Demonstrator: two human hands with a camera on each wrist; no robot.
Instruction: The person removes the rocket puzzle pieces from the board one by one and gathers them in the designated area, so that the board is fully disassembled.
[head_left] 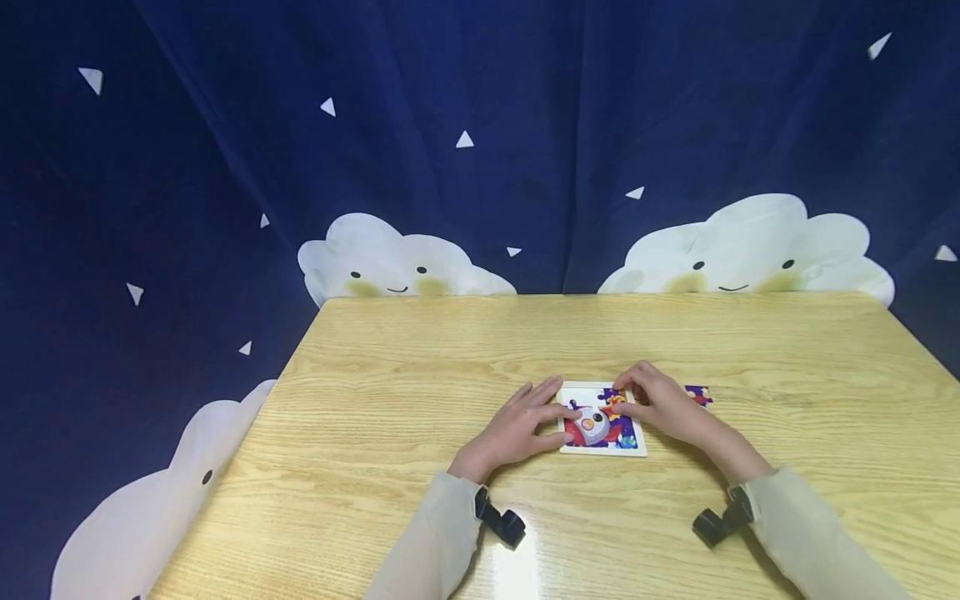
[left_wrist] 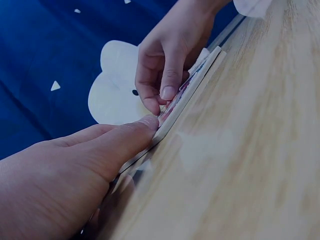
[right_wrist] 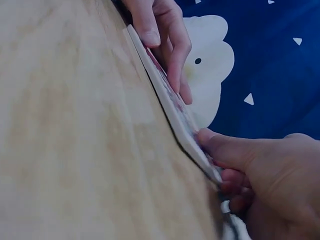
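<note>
A small jigsaw puzzle (head_left: 592, 427) in a white frame (head_left: 604, 452) lies on the table, showing a cartoon animal face on purple. White backing shows along its upper left part. My left hand (head_left: 517, 423) rests at the left side, fingers spread fairly straight, the thumb and a fingertip over the picture. From the right, my right hand (head_left: 663, 407) bends its fingers over the upper right part. Its thumb and forefinger pinch an orange and purple puzzle piece (head_left: 615, 400), partly covered by them. In the right wrist view the thumb (right_wrist: 212, 141) lies at the puzzle's edge.
Loose purple and red puzzle pieces (head_left: 699, 395) lie on the table just behind the right hand. The wooden table (head_left: 360, 392) reaches back to a dark blue curtain (head_left: 465, 75) with white clouds and triangles. Each wrist wears a black camera mount.
</note>
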